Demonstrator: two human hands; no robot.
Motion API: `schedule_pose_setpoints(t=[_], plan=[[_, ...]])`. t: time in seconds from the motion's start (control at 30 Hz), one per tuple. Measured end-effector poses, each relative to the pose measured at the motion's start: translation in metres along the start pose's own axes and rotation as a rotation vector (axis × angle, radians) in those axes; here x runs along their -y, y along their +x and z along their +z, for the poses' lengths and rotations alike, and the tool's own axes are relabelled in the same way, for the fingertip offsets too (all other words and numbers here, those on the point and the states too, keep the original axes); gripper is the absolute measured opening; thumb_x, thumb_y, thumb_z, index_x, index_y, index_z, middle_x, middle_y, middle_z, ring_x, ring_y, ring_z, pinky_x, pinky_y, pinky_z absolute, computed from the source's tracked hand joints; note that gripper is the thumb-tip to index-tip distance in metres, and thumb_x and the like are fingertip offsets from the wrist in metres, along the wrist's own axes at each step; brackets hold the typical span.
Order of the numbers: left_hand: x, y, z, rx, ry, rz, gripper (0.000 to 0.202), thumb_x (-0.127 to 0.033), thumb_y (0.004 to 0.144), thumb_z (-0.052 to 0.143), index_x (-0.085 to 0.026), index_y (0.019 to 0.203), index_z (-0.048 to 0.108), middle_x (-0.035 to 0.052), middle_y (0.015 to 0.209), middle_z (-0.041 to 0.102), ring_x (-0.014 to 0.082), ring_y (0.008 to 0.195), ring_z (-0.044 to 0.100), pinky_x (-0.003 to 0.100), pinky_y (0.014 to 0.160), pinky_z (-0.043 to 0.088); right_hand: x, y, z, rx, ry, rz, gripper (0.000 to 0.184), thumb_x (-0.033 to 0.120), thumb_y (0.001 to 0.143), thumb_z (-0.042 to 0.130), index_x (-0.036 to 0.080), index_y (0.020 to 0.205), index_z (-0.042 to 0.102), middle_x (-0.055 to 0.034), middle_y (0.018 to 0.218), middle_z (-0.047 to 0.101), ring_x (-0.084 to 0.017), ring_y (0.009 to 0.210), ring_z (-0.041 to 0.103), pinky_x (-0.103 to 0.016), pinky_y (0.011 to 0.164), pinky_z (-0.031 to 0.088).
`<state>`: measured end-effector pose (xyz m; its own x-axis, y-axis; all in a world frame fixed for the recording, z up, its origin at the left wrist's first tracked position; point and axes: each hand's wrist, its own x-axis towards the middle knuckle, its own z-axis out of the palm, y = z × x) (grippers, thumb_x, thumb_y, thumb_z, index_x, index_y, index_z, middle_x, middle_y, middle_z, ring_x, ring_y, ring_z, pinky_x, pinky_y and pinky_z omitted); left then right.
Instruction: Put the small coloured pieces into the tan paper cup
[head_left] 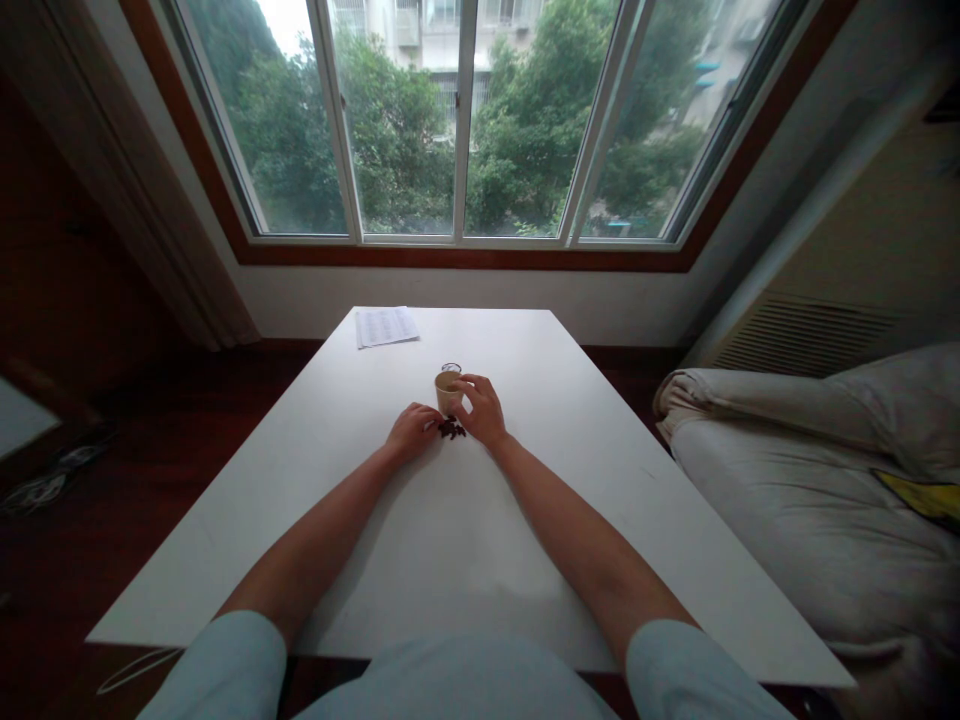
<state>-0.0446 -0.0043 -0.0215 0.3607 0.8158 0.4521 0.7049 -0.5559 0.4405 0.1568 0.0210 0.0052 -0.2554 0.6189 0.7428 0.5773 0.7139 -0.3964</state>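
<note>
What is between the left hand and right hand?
The cup and some small dark pieces are between the left hand and right hand in the head view.

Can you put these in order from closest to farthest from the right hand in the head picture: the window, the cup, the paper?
From the right hand:
1. Cup: right at its fingers, on the hand's left side.
2. Paper: farther up the table, toward the far left corner.
3. Window: farthest, beyond the table's far edge.
</note>
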Motion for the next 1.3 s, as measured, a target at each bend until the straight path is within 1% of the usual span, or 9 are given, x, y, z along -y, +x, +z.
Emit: schedule_pose_setpoints(t=[0.13,0.27,0.4,0.47,0.53,0.7,0.87,1.1,1.3], plan=[[0.001,0.0,0.001,0.004,0.023,0.013,0.026,-0.021,0.086,0.053,-0.024,0.099,0.076,0.0054,0.102,0.074,0.0197,0.101,0.062,0.038,0.1,0.047,-0.007,0.0,0.002,-0.074,0.004,0.087,0.028,0.03,0.092,0.051,0.022,0.115,0.065,-0.0104,0.12,0.057,-0.025,0.118,0.048,-0.044,0.106,0.042],[0.001,0.0,0.002,0.004,0.048,0.027,0.027,-0.022,0.087,0.053,-0.024,0.099,0.077,0.006,0.103,0.074,0.0206,0.103,0.062,0.039,0.1,0.048,-0.02,0.0,0.005,-0.157,0.024,0.165,0.025,0.031,0.094,0.047,0.021,0.108,0.066,-0.0098,0.112,0.059,-0.024,0.112,0.05,-0.044,0.101,0.044],[-0.001,0.0,0.001,0.011,0.064,0.065,0.027,-0.022,0.086,0.053,-0.024,0.101,0.077,0.0059,0.104,0.075,0.0212,0.103,0.063,0.039,0.1,0.049,-0.034,0.0,0.008,-0.205,0.061,0.277,0.027,0.033,0.095,0.043,0.02,0.103,0.065,-0.0103,0.107,0.059,-0.023,0.106,0.05,-0.038,0.086,0.05],[-0.003,0.001,0.0,0.014,0.066,0.081,0.028,-0.021,0.086,0.053,-0.024,0.102,0.077,0.0059,0.105,0.075,0.0214,0.104,0.063,0.039,0.1,0.049,-0.039,-0.001,0.01,-0.234,0.065,0.326,0.028,0.033,0.094,0.042,0.019,0.1,0.065,-0.0107,0.104,0.059,-0.023,0.102,0.051,-0.035,0.078,0.05],[-0.005,0.001,-0.001,0.022,0.062,0.095,0.028,-0.02,0.086,0.054,-0.024,0.102,0.077,0.006,0.106,0.075,0.0218,0.105,0.063,0.04,0.1,0.049,-0.043,-0.001,0.011,-0.256,0.062,0.356,0.028,0.033,0.094,0.042,0.018,0.097,0.065,-0.0108,0.102,0.06,-0.022,0.1,0.052,-0.033,0.074,0.049],[-0.007,0.001,-0.002,0.032,0.043,0.114,0.027,-0.021,0.086,0.056,-0.024,0.102,0.077,0.0057,0.107,0.074,0.0222,0.105,0.063,0.04,0.099,0.05,-0.046,-0.001,0.014,-0.256,0.055,0.371,0.026,0.033,0.094,0.042,0.018,0.094,0.064,-0.0095,0.099,0.061,-0.022,0.097,0.052,-0.033,0.076,0.047],[-0.01,0.002,-0.002,0.019,0.051,0.115,0.025,-0.023,0.087,0.056,-0.023,0.099,0.078,0.0074,0.104,0.075,0.0216,0.103,0.065,0.038,0.098,0.051,-0.048,-0.002,0.016,-0.239,0.057,0.383,0.025,0.033,0.093,0.044,0.018,0.091,0.064,-0.0092,0.096,0.061,-0.021,0.092,0.052,-0.033,0.078,0.046],[-0.013,0.001,-0.005,0.021,0.09,0.152,0.025,-0.018,0.088,0.056,-0.022,0.101,0.077,0.0058,0.105,0.075,0.0196,0.101,0.065,0.035,0.096,0.051,-0.051,-0.002,0.019,-0.258,0.06,0.371,0.022,0.031,0.092,0.047,0.018,0.087,0.064,-0.0073,0.091,0.061,-0.019,0.087,0.053,-0.031,0.076,0.045],[-0.014,0.001,-0.006,0.006,0.087,0.142,0.026,-0.015,0.086,0.057,-0.021,0.103,0.077,0.0058,0.108,0.074,0.0209,0.102,0.063,0.036,0.096,0.051,-0.05,-0.002,0.019,-0.249,0.068,0.377,0.02,0.029,0.091,0.048,0.018,0.087,0.064,-0.0074,0.091,0.062,-0.02,0.086,0.053,-0.031,0.075,0.045]])
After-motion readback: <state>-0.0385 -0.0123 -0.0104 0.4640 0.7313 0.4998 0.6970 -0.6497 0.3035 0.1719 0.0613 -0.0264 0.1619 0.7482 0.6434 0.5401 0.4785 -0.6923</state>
